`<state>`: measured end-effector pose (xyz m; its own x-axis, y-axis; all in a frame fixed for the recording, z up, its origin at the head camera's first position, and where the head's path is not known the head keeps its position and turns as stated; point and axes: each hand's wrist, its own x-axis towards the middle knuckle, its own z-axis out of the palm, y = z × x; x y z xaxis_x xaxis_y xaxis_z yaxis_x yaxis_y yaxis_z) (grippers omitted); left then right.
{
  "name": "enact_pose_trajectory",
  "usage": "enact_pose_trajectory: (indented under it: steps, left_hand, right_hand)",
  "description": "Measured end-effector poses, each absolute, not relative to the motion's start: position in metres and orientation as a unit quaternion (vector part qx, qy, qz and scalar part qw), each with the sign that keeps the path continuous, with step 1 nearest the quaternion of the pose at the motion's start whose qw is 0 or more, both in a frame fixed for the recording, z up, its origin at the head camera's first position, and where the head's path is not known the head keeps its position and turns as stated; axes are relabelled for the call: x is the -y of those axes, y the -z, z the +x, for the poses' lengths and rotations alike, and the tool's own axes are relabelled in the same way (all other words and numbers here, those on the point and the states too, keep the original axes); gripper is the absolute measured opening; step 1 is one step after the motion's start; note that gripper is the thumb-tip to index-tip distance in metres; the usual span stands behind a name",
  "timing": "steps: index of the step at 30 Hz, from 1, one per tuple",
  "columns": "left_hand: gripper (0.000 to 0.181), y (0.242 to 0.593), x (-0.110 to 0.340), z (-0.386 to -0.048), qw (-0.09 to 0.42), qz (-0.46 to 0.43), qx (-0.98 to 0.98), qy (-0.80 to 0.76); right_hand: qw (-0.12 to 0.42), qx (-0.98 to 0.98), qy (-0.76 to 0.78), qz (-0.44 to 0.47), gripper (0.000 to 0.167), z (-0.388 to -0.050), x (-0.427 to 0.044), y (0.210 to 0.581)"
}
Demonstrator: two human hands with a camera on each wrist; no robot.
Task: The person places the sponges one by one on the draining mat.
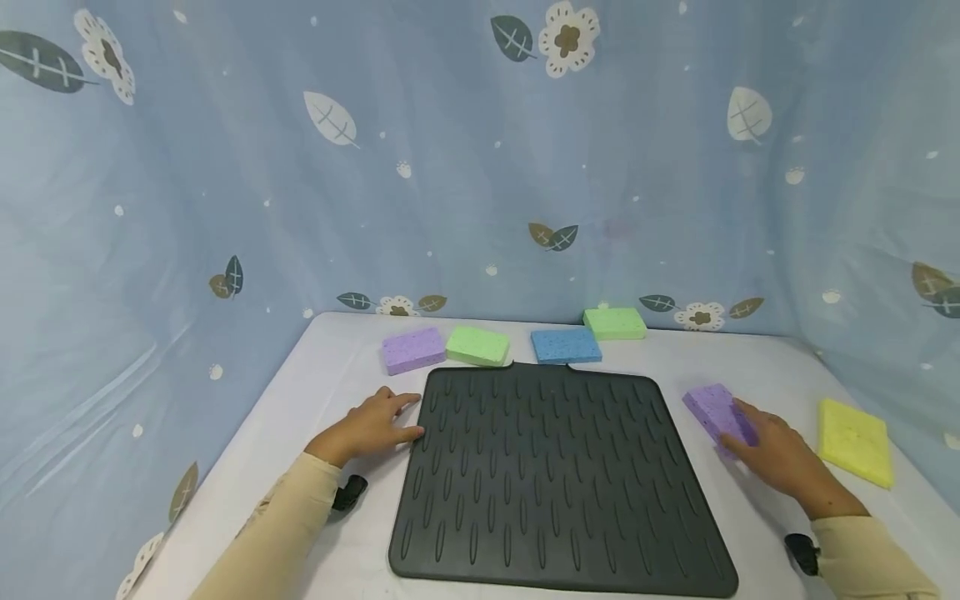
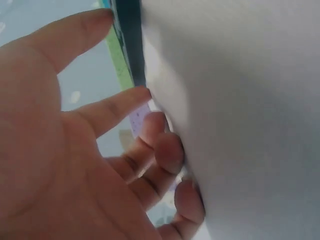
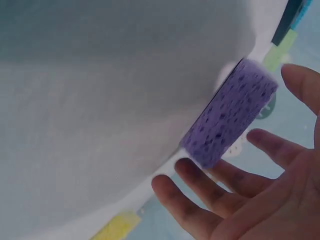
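Observation:
A dark grey ribbed mat (image 1: 555,475) lies flat on the white table. My left hand (image 1: 371,427) is at its left edge, thumb and index fingertips at the rim; in the left wrist view the fingers of that hand (image 2: 95,130) are spread, with the fingertips on the table. To the right of the mat lies a purple sponge (image 1: 712,408), and my right hand (image 1: 780,450) is beside it. In the right wrist view, the thumb stands apart from the purple sponge (image 3: 230,115), and the other fingers are loosely spread at its side, some partly behind it.
Behind the mat lie another purple sponge (image 1: 413,351), a green sponge (image 1: 477,345), a blue sponge (image 1: 566,344) and a second green sponge (image 1: 615,323). A yellow sponge (image 1: 855,442) lies at the far right. A blue patterned curtain (image 1: 465,183) hangs around the table.

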<state>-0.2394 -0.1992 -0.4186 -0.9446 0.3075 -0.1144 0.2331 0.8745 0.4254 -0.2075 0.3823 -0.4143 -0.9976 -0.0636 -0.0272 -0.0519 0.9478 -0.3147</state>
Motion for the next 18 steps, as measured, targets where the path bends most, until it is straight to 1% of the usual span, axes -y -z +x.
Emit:
enact_pose_trajectory:
  steps: [4,13,18]
  left_hand:
    - [0.069,0.4228,0.1953,-0.2382,0.088,0.13,-0.968,-0.197]
    - [0.069,0.4264,0.1912,-0.2397,0.08,0.143,-0.969,-0.184]
    - [0.069,0.4262,0.2003,-0.2367,0.077,0.138,-0.971,-0.182]
  right_hand:
    - [0.021,-0.987,0.159,-0.03,0.084,-0.2056,-0.3813,0.4145]
    - [0.002,-0.991,0.131,-0.023,0.076,-0.1986,-0.3849,0.4114]
    - [-0.007,-0.99,0.138,-0.022,0.072,-0.2023,-0.3773,0.4116]
